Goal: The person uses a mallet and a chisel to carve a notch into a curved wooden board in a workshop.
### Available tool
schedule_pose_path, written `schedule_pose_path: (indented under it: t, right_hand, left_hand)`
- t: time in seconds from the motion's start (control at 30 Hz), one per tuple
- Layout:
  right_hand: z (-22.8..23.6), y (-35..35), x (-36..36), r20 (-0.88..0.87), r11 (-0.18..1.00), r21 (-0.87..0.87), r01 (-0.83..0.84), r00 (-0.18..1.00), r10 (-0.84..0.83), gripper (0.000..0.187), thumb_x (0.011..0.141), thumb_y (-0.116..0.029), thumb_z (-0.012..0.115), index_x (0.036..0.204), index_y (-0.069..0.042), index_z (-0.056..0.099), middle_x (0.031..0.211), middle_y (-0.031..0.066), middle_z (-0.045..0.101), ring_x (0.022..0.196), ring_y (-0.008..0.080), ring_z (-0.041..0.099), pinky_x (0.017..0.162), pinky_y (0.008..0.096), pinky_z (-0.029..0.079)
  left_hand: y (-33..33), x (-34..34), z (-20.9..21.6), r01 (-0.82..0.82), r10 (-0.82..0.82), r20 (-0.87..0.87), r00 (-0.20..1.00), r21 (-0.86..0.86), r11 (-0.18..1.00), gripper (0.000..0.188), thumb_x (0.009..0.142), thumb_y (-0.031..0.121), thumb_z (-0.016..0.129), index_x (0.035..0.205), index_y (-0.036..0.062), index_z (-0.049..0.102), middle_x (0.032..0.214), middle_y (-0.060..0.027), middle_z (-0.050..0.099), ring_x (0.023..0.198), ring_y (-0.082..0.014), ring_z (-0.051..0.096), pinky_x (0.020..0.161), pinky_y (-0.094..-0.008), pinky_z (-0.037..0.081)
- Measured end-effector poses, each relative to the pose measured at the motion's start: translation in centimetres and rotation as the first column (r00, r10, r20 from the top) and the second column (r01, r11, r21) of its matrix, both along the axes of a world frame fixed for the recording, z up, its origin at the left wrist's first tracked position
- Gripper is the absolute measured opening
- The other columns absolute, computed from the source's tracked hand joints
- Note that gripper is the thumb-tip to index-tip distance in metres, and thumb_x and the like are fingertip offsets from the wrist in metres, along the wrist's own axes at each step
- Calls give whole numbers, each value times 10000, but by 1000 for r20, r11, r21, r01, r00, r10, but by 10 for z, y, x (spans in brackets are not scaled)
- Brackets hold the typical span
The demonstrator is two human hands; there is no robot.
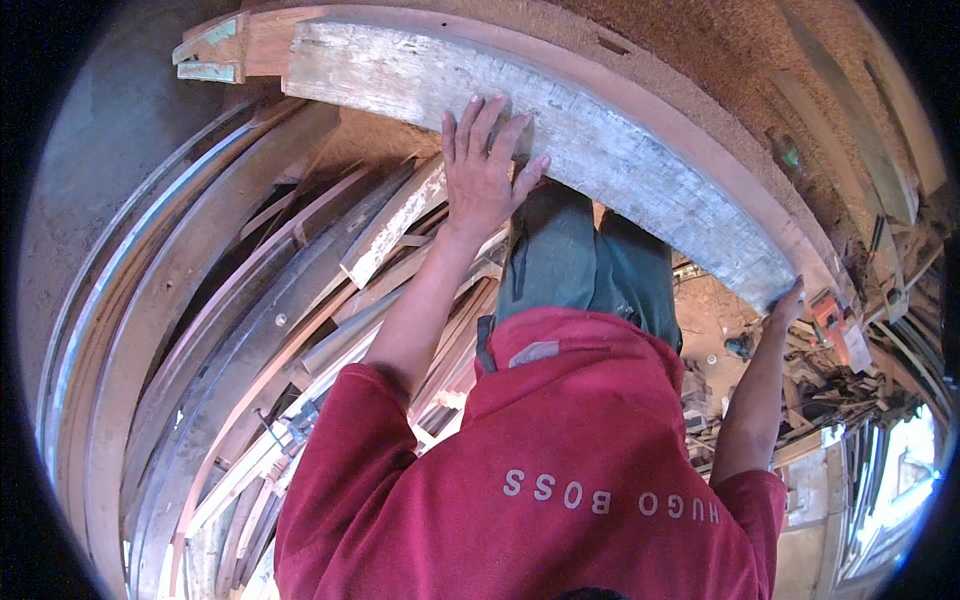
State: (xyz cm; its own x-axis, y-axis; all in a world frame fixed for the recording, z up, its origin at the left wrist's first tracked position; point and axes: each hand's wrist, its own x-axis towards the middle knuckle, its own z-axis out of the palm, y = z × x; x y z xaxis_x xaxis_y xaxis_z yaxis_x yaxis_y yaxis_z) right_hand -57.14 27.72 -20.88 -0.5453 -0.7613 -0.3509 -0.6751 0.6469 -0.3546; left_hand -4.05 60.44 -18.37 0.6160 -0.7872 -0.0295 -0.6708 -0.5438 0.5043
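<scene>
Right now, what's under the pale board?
Around the pale board, reddish wood shows at its far edge and left end; green trousers vanish under the near edge. The rest is covered.

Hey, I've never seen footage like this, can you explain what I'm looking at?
There's no robot here: this single picture comes from a wide fisheye camera on a person's head, looking down past their red shirt. The lens bends straight edges. The bare left hand lies spread on a worn, grey-white board; the right hand is at the board's right end, its grip unclear. Reddish wood shows along the far edge. An orange object sits by the right hand, and long planks fill the left.
</scene>
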Motion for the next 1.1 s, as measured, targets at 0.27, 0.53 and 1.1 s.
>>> schedule_pose_path:
  t: [0.27, 0.53, 1.1]
  right_hand:
    - [-2, 2, 9, 41, 1000, -6, -5, 999, 5, 804, 895, -585, 635, 1249, 132, 548, 1188, 180, 622, 1006, 267, 638, 875, 413, 523]
    - [-1, 6, 26, 24, 998, -61, 30, 999, -29, 775, 921, -563, 596, 1283, 121, 553, 1217, 215, 632, 1010, 307, 661, 886, 417, 531]
    - [16, -5, 23, 125, 991, 89, 102, 986, -113, 733, 961, -564, 521, 1418, 8, 486, 1276, 122, 600, 1158, 279, 578, 1013, 421, 449]
  left_hand:
    - [-9, -7, 4, -25, 25, -12, 1000, 31, 999, 474, 816, 347, 763, 1237, 173, 632, 1461, -114, 442, 1405, -394, 362, 1153, -647, 208]
    - [16, -6, -20, -241, 194, -175, 965, -311, 919, 351, 756, 231, 834, 1003, 85, 631, 1318, -141, 506, 1327, -396, 437, 1153, -570, 266]
    - [143, -62, -116, -561, 580, -522, 626, 216, 799, 413, 971, 266, 670, 1251, -35, 637, 1246, -217, 634, 1131, -343, 604, 980, -418, 471]
